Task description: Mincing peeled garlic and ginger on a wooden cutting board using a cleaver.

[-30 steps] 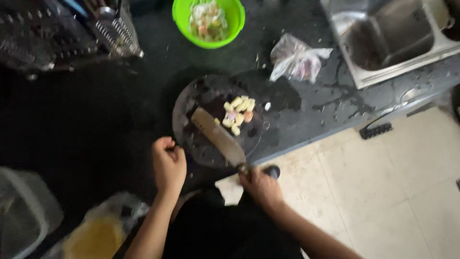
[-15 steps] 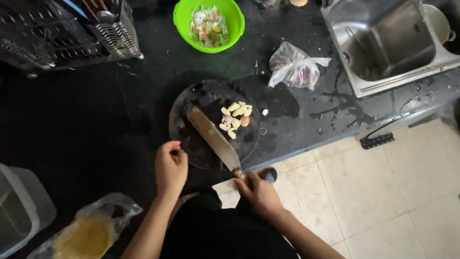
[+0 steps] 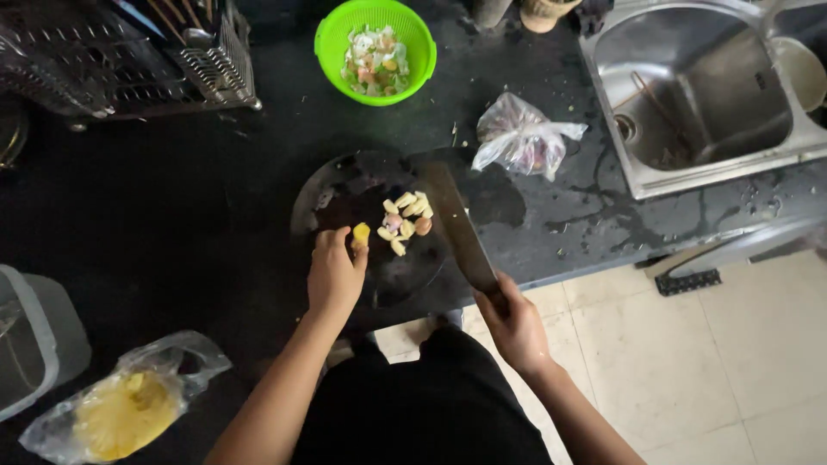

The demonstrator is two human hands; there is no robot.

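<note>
Left hand [image 3: 334, 274] pinches a small yellow chunk [image 3: 361, 233] beside pale cut pieces [image 3: 405, 217]; right hand [image 3: 515, 325] clenches the broad cleaver [image 3: 458, 226], blade just beyond them.

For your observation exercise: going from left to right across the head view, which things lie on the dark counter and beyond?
Clear plastic tub → yellow-filled bag → left hand holding a yellow piece → cut pieces on the round dark board → cleaver in right hand → steel sink.
</note>
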